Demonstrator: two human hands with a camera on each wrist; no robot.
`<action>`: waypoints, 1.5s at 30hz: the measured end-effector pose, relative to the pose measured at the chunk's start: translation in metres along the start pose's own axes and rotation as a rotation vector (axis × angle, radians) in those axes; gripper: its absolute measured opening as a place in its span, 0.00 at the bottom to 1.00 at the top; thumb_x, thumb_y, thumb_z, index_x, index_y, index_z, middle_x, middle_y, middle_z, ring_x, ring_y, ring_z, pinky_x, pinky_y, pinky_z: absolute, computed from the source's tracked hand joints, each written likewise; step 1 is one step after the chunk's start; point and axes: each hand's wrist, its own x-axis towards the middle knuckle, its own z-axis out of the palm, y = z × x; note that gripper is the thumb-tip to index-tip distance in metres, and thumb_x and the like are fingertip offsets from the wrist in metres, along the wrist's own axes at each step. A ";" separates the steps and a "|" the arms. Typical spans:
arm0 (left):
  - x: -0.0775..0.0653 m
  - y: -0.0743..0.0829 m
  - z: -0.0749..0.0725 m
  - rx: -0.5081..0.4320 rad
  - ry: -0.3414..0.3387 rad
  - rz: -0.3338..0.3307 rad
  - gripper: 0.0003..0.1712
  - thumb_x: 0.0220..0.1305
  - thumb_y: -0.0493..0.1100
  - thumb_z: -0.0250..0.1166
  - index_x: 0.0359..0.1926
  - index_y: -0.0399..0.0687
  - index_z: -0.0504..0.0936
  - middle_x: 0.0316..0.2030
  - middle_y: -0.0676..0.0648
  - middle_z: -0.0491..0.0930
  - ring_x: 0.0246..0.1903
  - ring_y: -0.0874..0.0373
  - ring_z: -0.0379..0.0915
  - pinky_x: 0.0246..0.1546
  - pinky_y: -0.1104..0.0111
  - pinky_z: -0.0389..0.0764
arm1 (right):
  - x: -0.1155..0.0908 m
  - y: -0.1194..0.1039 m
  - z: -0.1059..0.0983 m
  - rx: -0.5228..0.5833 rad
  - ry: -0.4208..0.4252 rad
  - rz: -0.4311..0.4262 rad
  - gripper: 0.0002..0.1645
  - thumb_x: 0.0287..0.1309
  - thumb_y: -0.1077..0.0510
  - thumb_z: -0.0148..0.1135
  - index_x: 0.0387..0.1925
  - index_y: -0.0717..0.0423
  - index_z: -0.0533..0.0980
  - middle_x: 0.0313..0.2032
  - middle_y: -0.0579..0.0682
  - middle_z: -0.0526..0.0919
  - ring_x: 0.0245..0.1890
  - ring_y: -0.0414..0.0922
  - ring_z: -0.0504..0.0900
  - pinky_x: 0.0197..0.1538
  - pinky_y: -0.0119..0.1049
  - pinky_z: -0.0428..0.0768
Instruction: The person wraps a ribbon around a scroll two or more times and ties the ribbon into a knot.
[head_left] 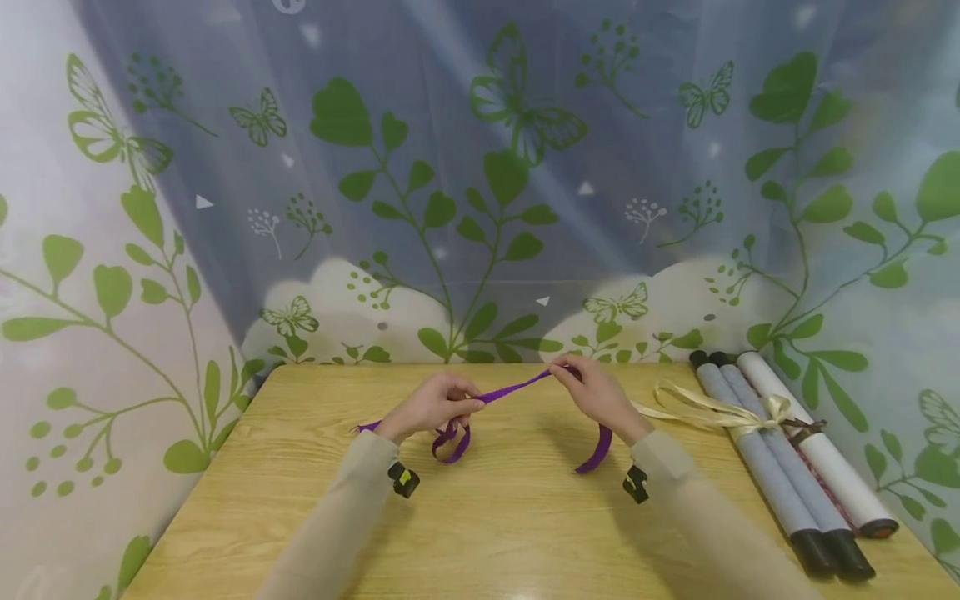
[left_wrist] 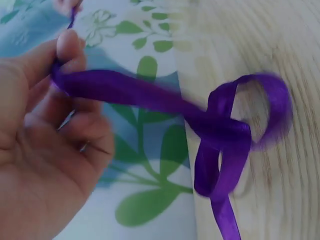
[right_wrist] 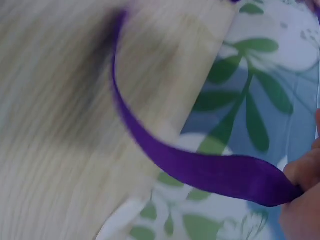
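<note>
A purple ribbon stretches between both hands above the wooden table. My left hand pinches it between thumb and fingertips. Below that hand the ribbon hangs in loose loops, and in the left wrist view the looped ribbon curls beside the palm. My right hand, higher and farther right, pinches the other part of the ribbon. A free tail drops from it and curves leftward; the right wrist view shows this ribbon tail leaving the fingers. The right hand is only partly visible in its own wrist view.
On the table's right side lie two grey rolls with black ends, tied with a cream ribbon. A white roll with a dark brown tie lies next to them. A leaf-patterned curtain stands behind the table.
</note>
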 end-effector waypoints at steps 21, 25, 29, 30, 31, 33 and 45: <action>-0.040 -0.060 -0.042 0.162 0.075 -0.193 0.14 0.67 0.50 0.64 0.41 0.43 0.85 0.16 0.46 0.73 0.11 0.62 0.61 0.14 0.72 0.63 | -0.043 0.095 -0.099 -0.278 0.057 0.331 0.17 0.67 0.57 0.46 0.31 0.64 0.75 0.20 0.50 0.75 0.19 0.44 0.68 0.24 0.37 0.67; -0.041 -0.060 -0.036 0.226 -0.006 -0.236 0.12 0.65 0.50 0.66 0.41 0.48 0.86 0.24 0.46 0.78 0.18 0.63 0.63 0.20 0.70 0.66 | -0.044 0.094 -0.079 -0.317 -0.047 0.180 0.13 0.65 0.61 0.54 0.39 0.67 0.80 0.35 0.61 0.84 0.36 0.58 0.81 0.39 0.49 0.78; -0.041 -0.061 -0.030 0.246 -0.048 -0.251 0.14 0.67 0.51 0.64 0.44 0.47 0.85 0.26 0.45 0.80 0.21 0.61 0.67 0.23 0.69 0.68 | -0.041 0.077 -0.047 -0.338 -0.141 0.073 0.16 0.62 0.63 0.58 0.48 0.68 0.80 0.49 0.68 0.82 0.49 0.65 0.79 0.51 0.57 0.77; -0.041 -0.062 -0.029 0.250 -0.051 -0.261 0.15 0.67 0.52 0.63 0.45 0.47 0.85 0.26 0.45 0.80 0.21 0.60 0.69 0.23 0.69 0.69 | -0.041 0.072 -0.039 -0.341 -0.172 0.057 0.17 0.62 0.63 0.59 0.50 0.67 0.79 0.49 0.68 0.82 0.49 0.64 0.80 0.51 0.57 0.77; -0.041 -0.064 -0.028 0.252 -0.055 -0.272 0.16 0.68 0.52 0.62 0.46 0.47 0.84 0.25 0.46 0.80 0.21 0.60 0.70 0.23 0.69 0.70 | -0.040 0.068 -0.031 -0.342 -0.207 0.036 0.17 0.61 0.63 0.61 0.50 0.67 0.79 0.48 0.67 0.82 0.48 0.62 0.80 0.50 0.56 0.78; -0.042 -0.067 -0.027 0.269 -0.061 -0.293 0.17 0.69 0.53 0.60 0.48 0.47 0.84 0.24 0.48 0.79 0.20 0.60 0.72 0.23 0.69 0.72 | -0.042 0.061 -0.016 -0.362 -0.267 0.003 0.21 0.59 0.62 0.64 0.53 0.68 0.77 0.47 0.64 0.82 0.46 0.59 0.81 0.48 0.53 0.79; -0.058 -0.083 -0.046 0.391 0.041 -0.427 0.21 0.71 0.51 0.58 0.24 0.46 0.80 0.18 0.54 0.73 0.14 0.63 0.55 0.17 0.71 0.61 | -0.051 0.074 -0.012 -0.333 -0.250 0.113 0.02 0.61 0.67 0.60 0.32 0.60 0.76 0.28 0.49 0.81 0.25 0.42 0.72 0.28 0.35 0.71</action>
